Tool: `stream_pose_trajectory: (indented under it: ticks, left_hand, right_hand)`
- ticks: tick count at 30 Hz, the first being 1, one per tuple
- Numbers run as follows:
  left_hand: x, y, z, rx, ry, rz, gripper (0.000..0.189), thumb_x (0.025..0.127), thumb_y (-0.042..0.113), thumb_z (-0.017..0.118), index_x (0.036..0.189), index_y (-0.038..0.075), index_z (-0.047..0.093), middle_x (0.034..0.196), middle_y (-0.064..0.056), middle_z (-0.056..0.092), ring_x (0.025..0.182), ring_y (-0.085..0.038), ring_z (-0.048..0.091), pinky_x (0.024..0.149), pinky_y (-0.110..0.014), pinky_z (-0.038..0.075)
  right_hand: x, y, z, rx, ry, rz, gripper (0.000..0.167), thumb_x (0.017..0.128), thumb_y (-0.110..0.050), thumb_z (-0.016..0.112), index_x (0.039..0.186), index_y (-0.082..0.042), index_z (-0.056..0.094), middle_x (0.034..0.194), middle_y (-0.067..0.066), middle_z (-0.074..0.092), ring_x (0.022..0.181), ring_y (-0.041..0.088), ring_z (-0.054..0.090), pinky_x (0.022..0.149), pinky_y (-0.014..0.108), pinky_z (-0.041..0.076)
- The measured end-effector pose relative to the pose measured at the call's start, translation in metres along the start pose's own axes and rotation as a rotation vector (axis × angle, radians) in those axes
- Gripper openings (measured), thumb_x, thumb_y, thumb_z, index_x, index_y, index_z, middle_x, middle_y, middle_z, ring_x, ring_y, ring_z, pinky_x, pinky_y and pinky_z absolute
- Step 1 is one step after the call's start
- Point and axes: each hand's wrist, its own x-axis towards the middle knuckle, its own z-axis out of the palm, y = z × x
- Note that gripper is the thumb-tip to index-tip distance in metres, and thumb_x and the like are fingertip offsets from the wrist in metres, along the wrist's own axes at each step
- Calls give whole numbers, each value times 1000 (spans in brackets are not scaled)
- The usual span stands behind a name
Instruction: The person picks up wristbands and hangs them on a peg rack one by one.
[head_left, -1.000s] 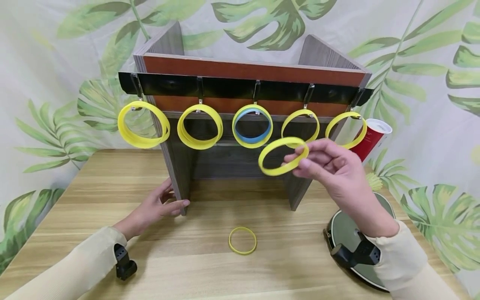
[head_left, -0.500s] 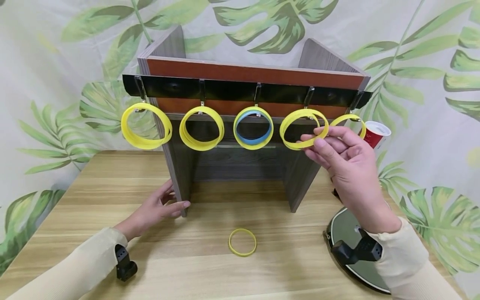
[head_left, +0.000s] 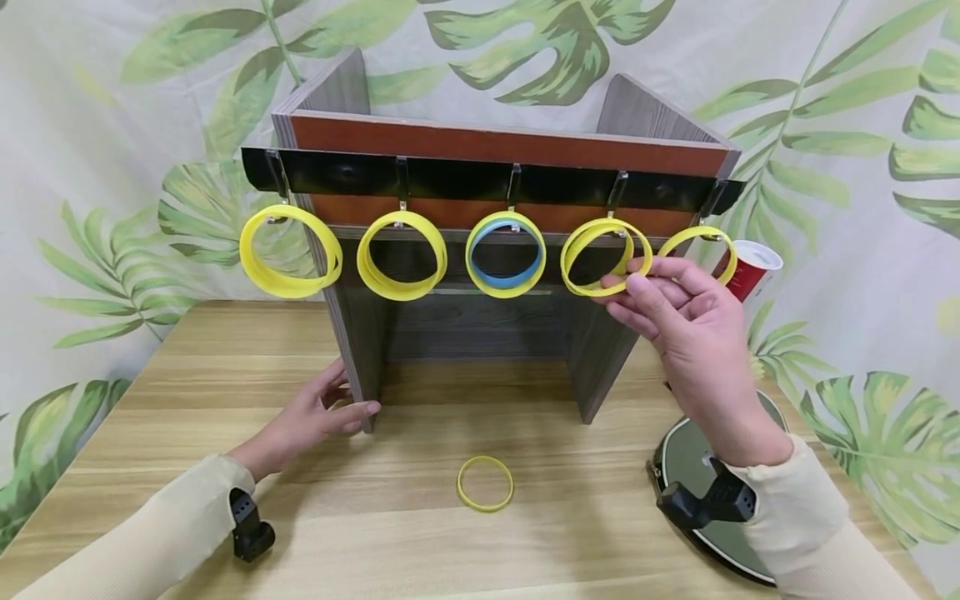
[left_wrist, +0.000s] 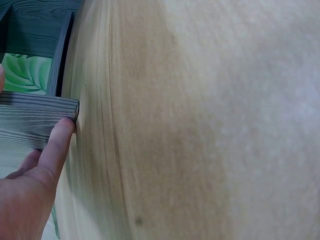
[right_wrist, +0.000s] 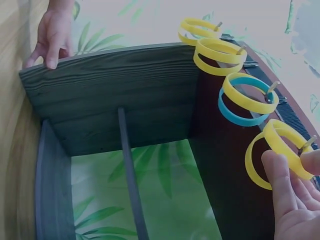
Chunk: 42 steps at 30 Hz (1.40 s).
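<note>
My right hand [head_left: 693,333] pinches a yellow wristband [right_wrist: 272,141] between thumb and fingers, at the fourth hook of a black rail [head_left: 457,181]. The hook's tip shows inside this band in the right wrist view. Another yellow wristband [right_wrist: 251,172] hangs just behind it on the same hook. My left hand [head_left: 311,417] grips the foot of the left side panel [head_left: 351,358] of a grey wooden shelf, its thumb at the front edge. In the left wrist view a finger [left_wrist: 57,145] lies against the panel's corner.
Yellow wristbands hang on the other hooks; the middle one also carries a blue wristband [head_left: 480,275]. One yellow wristband [head_left: 485,506] lies on the wooden table [head_left: 375,533]. At right are a round dark-green object [head_left: 682,450] and a red can [head_left: 750,271].
My right hand has brought its wristband up and right, from below the middle hooks to the fourth hook, then shifted only slightly. The left hand has stayed on the panel.
</note>
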Motion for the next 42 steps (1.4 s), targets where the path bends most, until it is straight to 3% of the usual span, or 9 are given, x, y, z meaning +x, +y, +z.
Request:
stream_pose_trajectory:
  ticks: [7, 17, 21, 25, 29, 33, 36, 42]
  left_hand:
    - [2, -1, -1, -5, -1, -2, 78, 100, 18, 72, 165, 22, 29, 149, -26, 49, 117, -13, 60, 84, -37, 65]
    - [0, 6, -2, -29, -8, -3, 81, 101, 17, 71, 167, 23, 25, 156, -26, 44, 129, -33, 53, 86, -37, 64]
    - [0, 5, -1, -24, -5, -13, 81, 101, 19, 72, 167, 24, 25, 157, -25, 44, 131, -35, 52, 87, -37, 65]
    - [1, 4, -2, -27, -3, -13, 82, 100, 19, 72, 167, 24, 25, 157, -25, 44, 130, -31, 53, 87, -37, 65]
    - [2, 3, -1, -34, 2, -6, 82, 100, 17, 73, 167, 24, 26, 156, -25, 44, 128, -30, 54, 87, -37, 65]
    - [1, 2, -1, -32, 6, -2, 81, 99, 17, 73, 166, 21, 28, 150, -27, 48, 121, -20, 58, 85, -37, 65]
    - [0, 2, -1, -30, 1, -1, 80, 100, 17, 73, 166, 20, 27, 148, -29, 49, 118, -15, 59, 84, -36, 65]
    - [1, 0, 0, -58, -3, -5, 82, 100, 15, 73, 167, 21, 25, 151, -29, 45, 120, -16, 57, 86, -37, 64]
  right_hand:
    - [-2, 7, 2, -78, -50, 25, 16, 104, -8, 63, 119, -2, 64, 113, 4, 80, 97, 18, 80, 90, 30, 63]
    - [-7, 24, 2, -164, -174, 52, 16, 108, -11, 57, 119, -4, 66, 108, 2, 81, 100, 17, 80, 93, 31, 63]
    - [-9, 37, 3, -239, -267, 108, 19, 108, -10, 58, 118, 4, 64, 106, 5, 80, 97, 17, 80, 90, 34, 64]
    - [-11, 60, 7, -339, -411, 200, 24, 106, -7, 60, 117, 14, 63, 107, 20, 77, 94, 16, 79, 86, 36, 66]
    - [-16, 97, 10, -440, -530, 279, 22, 102, -6, 63, 112, 14, 67, 100, 27, 75, 85, 17, 77, 80, 39, 67]
    - [-25, 133, 9, -531, -584, 366, 18, 99, -6, 64, 105, 10, 70, 86, 19, 74, 76, 20, 72, 73, 43, 66]
    - [-32, 153, 8, -605, -609, 424, 16, 99, -8, 65, 102, 7, 71, 79, 13, 71, 71, 17, 68, 66, 38, 64]
    - [-42, 169, 8, -773, -680, 437, 17, 99, -21, 72, 92, -5, 71, 75, 5, 68, 62, 10, 60, 55, 23, 53]
